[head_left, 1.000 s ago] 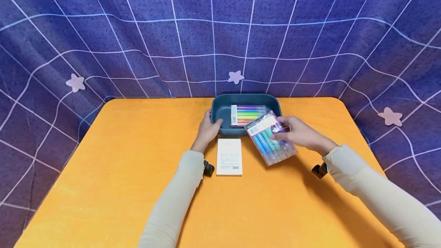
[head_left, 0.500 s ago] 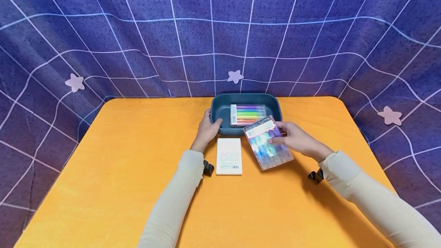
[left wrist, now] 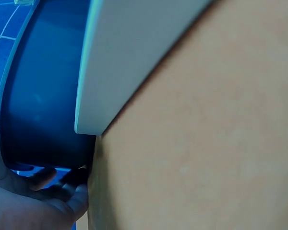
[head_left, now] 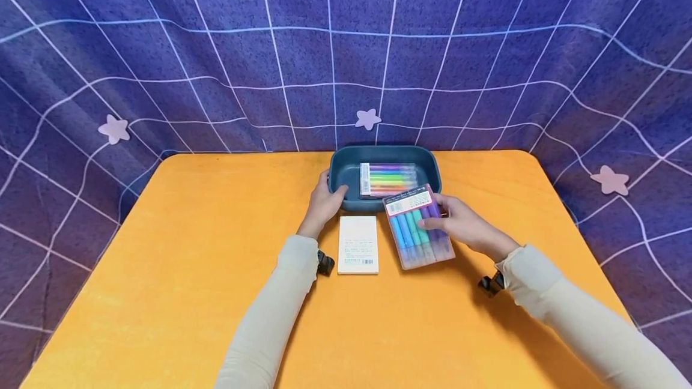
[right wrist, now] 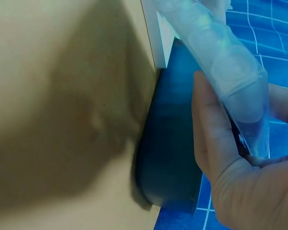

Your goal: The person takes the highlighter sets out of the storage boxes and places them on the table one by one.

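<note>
My right hand [head_left: 459, 221] grips a clear pack of markers [head_left: 416, 230] by its right side, thumb on the front face and fingers behind. Blue, green and purple markers show through the plastic. The pack is tilted and overlaps the near right rim of a dark teal bin [head_left: 346, 203] in the head view. My left hand [head_left: 322, 203] holds the bin's left end, with the thumb over the rim. Inside the bin lies a flat clear pack of rainbow-coloured pens [head_left: 389, 179]. In the right wrist view, the marker pack [right wrist: 235, 72] sits between thumb and fingers, seen from its end.
A white box [head_left: 358, 245] with small print and a barcode lies just in front of the bin, between my forearms. The orange table [head_left: 216, 257] reaches back to a blue gridded curtain [head_left: 270, 77] right behind the bin.
My right hand has shifted slightly left and toward me with the marker pack, which now stands less slanted. More of the pen pack shows. My left hand keeps its hold on the bin.
</note>
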